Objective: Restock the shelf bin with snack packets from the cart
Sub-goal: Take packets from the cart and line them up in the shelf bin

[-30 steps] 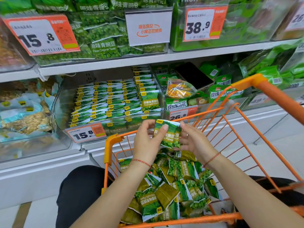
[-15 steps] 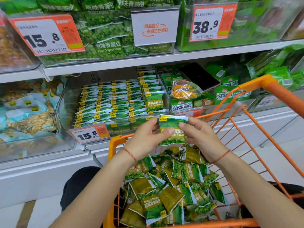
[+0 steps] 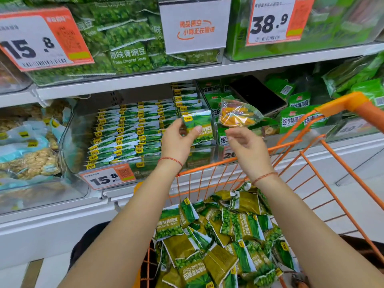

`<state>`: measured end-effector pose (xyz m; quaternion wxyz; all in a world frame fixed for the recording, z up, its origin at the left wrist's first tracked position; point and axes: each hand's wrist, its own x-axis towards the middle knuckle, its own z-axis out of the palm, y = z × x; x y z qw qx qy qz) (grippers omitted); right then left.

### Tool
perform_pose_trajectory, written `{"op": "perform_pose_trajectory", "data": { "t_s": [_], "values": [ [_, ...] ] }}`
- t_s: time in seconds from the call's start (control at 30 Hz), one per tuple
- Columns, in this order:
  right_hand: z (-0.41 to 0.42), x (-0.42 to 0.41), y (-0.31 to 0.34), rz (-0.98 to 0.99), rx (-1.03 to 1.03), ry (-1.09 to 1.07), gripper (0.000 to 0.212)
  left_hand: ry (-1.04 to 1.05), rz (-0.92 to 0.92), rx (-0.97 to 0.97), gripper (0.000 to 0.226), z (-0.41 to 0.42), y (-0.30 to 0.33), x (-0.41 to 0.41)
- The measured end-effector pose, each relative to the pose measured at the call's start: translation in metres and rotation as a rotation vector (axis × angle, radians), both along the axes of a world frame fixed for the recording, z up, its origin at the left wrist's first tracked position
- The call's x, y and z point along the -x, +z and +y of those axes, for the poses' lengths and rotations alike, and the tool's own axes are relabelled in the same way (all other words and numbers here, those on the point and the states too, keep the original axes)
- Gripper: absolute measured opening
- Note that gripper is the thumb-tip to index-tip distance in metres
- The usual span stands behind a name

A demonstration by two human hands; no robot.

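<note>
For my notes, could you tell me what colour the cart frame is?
Orange cart frame, head view.

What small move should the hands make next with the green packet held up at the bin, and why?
Probably the left hand should carry the green garlic-pea snack packet forward and set it at the front of the right-hand row in the clear plastic shelf bin. It pinches the packet in front of that row, and the right hand holds nothing.

This is a shop. Big price tags (image 3: 41, 38) with numbers hang on the shelves (image 3: 187, 74). Clear bins (image 3: 70, 142) are full of green snack packets (image 3: 128, 129). An orange shopping cart (image 3: 340, 104) stands in front, with more packets inside
</note>
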<state>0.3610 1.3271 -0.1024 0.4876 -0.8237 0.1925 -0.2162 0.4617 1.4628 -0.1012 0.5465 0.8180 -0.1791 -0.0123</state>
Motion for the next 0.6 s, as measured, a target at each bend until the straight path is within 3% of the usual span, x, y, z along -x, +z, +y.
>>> {"op": "perform_pose_trajectory", "data": {
  "t_s": [0.1, 0.2, 0.4, 0.6],
  "values": [
    [0.001, 0.003, -0.010, 0.035, 0.271, 0.057, 0.028, 0.014, -0.048, -0.122, 0.031, 0.000, -0.008, -0.003],
    [0.006, 0.003, -0.017, 0.113, 0.453, 0.101, 0.041, 0.048, -0.067, -0.144, 0.058, 0.002, -0.011, 0.003],
    [0.009, 0.003, -0.024, 0.095, 0.520, 0.076, 0.047, 0.037, -0.274, -0.353, 0.063, 0.005, -0.015, 0.006],
    [0.011, 0.004, -0.027, 0.087, 0.528, 0.072, 0.046, 0.004, -0.256, -0.313, 0.060, 0.008, -0.015, 0.005]
  ]
}}
